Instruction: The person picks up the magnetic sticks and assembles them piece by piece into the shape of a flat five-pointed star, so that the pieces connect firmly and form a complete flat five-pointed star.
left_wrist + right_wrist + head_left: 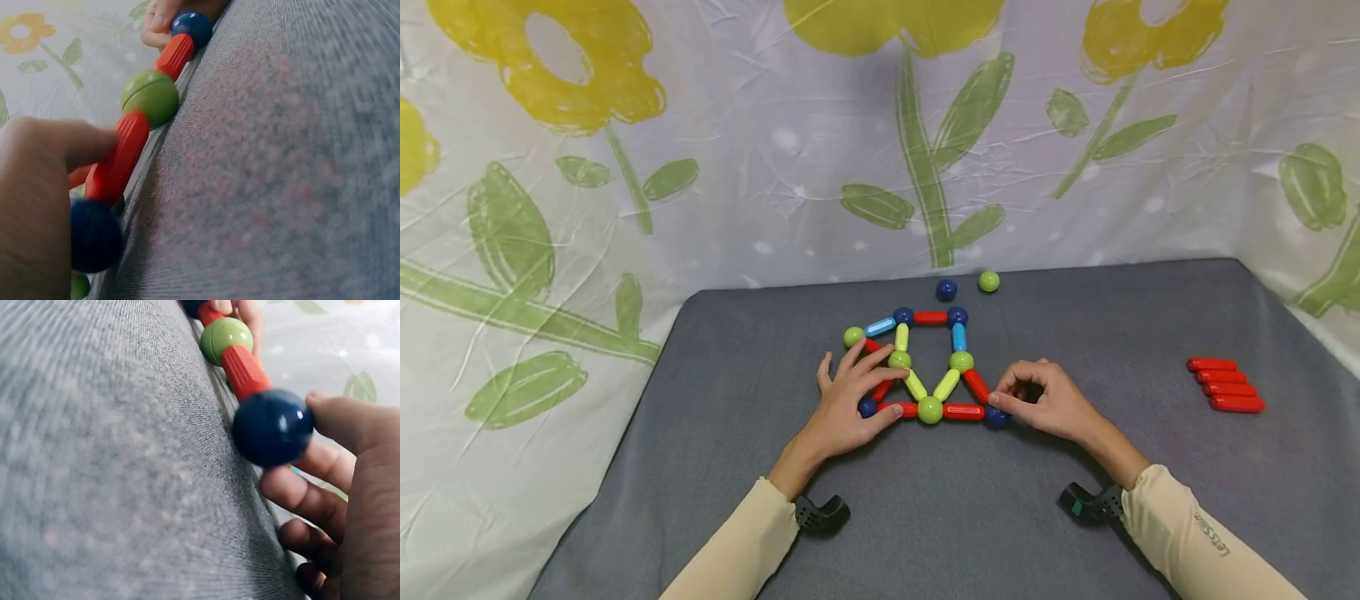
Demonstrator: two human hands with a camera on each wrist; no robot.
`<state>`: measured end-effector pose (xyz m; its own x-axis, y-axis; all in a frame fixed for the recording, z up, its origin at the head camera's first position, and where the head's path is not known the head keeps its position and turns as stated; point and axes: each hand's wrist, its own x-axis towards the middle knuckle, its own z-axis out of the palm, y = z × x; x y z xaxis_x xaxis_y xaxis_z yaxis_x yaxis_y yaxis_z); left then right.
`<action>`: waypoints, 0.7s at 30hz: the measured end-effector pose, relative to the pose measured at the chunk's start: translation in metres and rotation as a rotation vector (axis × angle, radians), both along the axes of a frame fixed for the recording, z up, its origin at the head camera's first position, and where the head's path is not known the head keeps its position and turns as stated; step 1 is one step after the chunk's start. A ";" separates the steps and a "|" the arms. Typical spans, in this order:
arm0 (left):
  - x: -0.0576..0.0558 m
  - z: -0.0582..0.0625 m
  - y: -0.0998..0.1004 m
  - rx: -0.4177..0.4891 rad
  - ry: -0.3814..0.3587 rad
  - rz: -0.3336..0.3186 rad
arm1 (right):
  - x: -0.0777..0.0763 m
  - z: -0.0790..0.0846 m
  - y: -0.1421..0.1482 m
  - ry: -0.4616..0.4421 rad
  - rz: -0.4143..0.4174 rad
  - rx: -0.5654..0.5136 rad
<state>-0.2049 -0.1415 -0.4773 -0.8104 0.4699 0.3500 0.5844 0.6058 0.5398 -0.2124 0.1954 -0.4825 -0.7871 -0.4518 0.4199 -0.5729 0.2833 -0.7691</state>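
Note:
A flat figure of coloured rods and balls lies on the grey cloth. At its right corner my right hand [1048, 400] pinches a dark blue ball [273, 428] between thumb and fingers. That ball joins a red rod [962, 412] leading to the green ball [930, 410] at the bottom middle. My left hand [850, 408] rests spread over the figure's left part, its thumb touching another red rod [119, 156] and its fingers reaching toward a green ball [899, 360]. Beside the left palm sits a second dark blue ball [97, 235]. The left fingers partly hide some rods.
Behind the figure lie a loose blue ball [947, 289] and a loose green ball [988, 281]. Several red rods [1226, 389] are lined up at the right. A flower-printed sheet [760, 167] hangs along the table's back and sides.

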 end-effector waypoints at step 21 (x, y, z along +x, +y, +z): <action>-0.003 -0.002 0.001 0.115 -0.028 0.131 | 0.000 0.005 -0.002 -0.021 -0.439 -0.053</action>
